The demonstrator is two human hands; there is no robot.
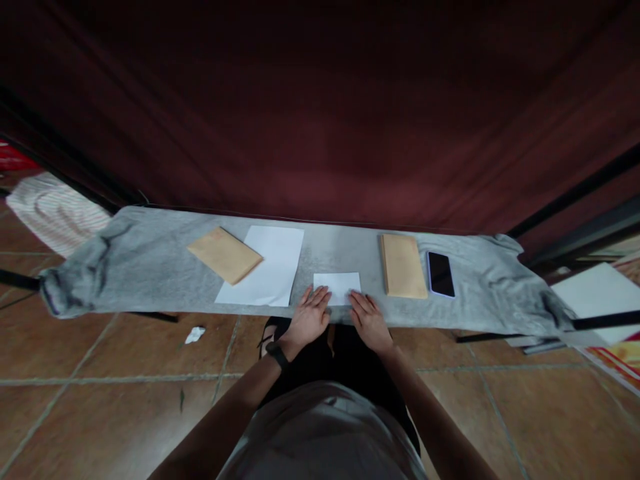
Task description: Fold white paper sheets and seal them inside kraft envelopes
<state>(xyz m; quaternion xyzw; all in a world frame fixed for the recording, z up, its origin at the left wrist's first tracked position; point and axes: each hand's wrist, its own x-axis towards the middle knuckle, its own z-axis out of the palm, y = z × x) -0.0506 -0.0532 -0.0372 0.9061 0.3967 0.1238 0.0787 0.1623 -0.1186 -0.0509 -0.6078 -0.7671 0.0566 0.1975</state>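
A small white paper [338, 283], perhaps folded, lies flat at the front edge of the cloth-covered board. On its left end rest the fingers of my left hand [311, 317], stretched out. My right hand [370, 321] lies on its right end, fingers also extended and flat. Left of it is a larger stack or sheet of white paper [277, 267], partly covered by a brown envelope [225, 255] set at an angle. To the right lies a thicker brown stack of envelopes [404, 267].
A phone [441, 274] with a dark screen sits right of the brown stack. Grey cloth [150, 267] covers the narrow board, and a dark red curtain [320, 133] hangs behind it. Crumpled white paper [195, 335] lies on the tiled floor [125, 413].
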